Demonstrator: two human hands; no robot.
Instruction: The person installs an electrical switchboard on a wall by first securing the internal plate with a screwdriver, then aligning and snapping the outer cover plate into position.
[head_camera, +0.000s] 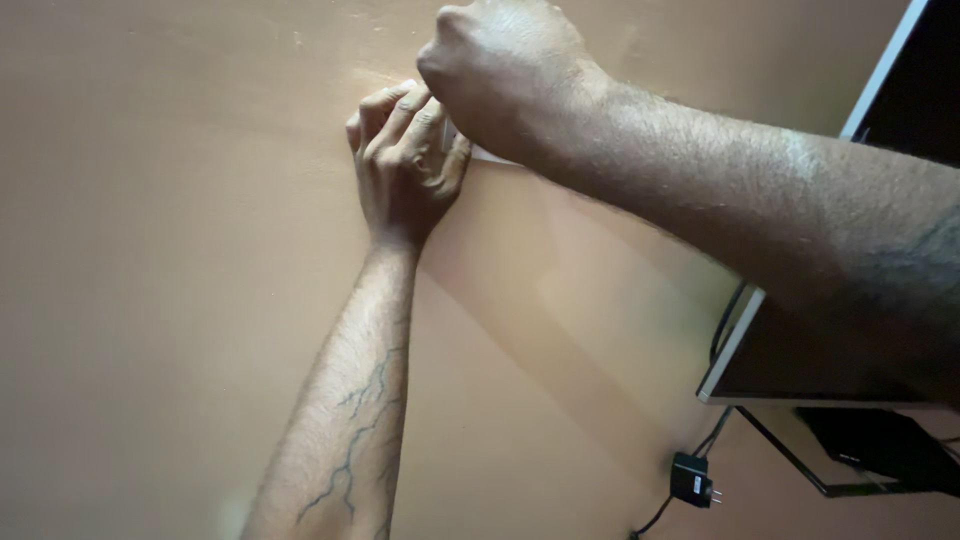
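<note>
Our left hand (405, 160) lies against the tan wall (180, 280), fingers curled and pinching the edge of a white plate (487, 155) mounted high on it. Our right hand (500, 70) is fisted over the plate, hiding most of it; we cannot tell what it grips. A dark screen (800, 350) and black plug (692, 478) sit lower right.

Both hands are pressing against a tan wall (180, 250). The left hand (405, 165) is lying flat with fingers curled beside a small white object (490, 155), which the fisted right hand (505, 70) is mostly covering. A monitor (800, 360) and black plug adapter (692, 478) are showing at right.
</note>
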